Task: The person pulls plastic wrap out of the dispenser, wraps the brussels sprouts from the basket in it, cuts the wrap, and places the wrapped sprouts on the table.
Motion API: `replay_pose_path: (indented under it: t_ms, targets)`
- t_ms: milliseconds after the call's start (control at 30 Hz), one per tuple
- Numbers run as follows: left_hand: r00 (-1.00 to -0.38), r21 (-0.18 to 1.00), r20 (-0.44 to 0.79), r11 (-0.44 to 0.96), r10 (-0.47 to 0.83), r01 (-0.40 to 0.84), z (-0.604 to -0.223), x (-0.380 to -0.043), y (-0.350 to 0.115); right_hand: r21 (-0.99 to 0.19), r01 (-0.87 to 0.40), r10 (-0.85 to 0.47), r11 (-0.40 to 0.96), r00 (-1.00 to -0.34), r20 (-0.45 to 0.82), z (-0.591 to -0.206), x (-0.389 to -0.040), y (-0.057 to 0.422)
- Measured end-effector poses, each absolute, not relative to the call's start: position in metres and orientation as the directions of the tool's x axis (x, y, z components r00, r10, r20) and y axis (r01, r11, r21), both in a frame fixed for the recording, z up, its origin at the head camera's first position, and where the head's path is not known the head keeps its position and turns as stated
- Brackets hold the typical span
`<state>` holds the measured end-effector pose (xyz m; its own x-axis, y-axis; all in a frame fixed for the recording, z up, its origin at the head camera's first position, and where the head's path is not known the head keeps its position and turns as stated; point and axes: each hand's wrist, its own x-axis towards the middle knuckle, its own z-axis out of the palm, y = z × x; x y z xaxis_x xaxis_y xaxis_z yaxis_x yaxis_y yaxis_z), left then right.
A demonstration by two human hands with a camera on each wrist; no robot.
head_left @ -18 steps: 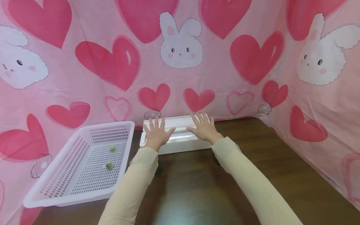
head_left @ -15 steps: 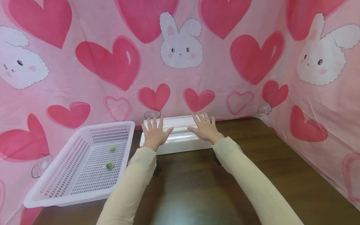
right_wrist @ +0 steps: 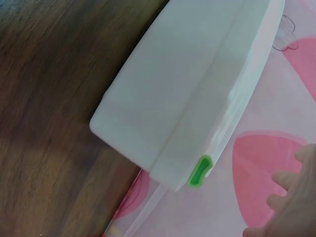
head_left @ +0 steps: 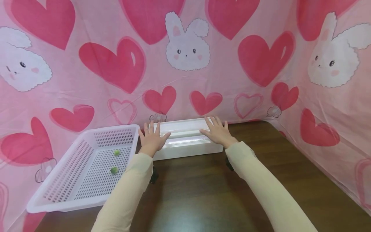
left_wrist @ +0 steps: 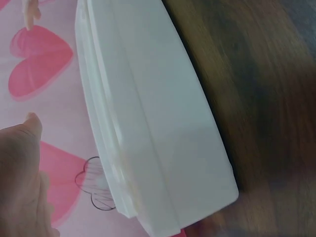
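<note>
A long white box (head_left: 188, 149), which looks like a plastic wrap dispenser, lies at the back of the table with a shiny clear strip along its top. My left hand (head_left: 153, 140) is spread over its left end, and my right hand (head_left: 218, 132) over its right end. Both hands have straight fingers and hold nothing. In the left wrist view, my left thumb (left_wrist: 32, 126) is apart from the box. The right wrist view has a small green piece (right_wrist: 200, 171) at the box's end, with my right fingers (right_wrist: 284, 200) away from it.
A white perforated basket (head_left: 72, 206) stands on the left, with a green piece (head_left: 117, 152) and a darker green piece (head_left: 114, 170) inside. A pink cloth (head_left: 185, 80) with hearts and rabbits hangs behind the brown wooden table (head_left: 191, 193).
My hands have moved farther apart, the left one leftward and the right one slightly rightward, uncovering more of the white box. The box stays in place.
</note>
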<state>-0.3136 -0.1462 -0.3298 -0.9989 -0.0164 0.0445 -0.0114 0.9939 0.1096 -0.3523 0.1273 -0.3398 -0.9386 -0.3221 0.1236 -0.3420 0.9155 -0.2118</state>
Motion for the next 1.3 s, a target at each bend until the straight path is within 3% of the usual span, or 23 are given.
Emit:
replay_pose_path:
  t_ms: [700,1300]
  targets:
    - [-0.998,0.131,0.054,0.991,-0.028,-0.021,-0.343,-0.306,-0.175,-0.277,-0.336,-0.307,0.900,-0.941,0.141,-0.350,-0.348,0.148]
    - [-0.998,0.046,0.053,0.998,0.038,0.040,-0.350,-0.299,-0.184,-0.304,-0.338,-0.304,0.891,-0.940,0.153,-0.372,-0.350,0.164]
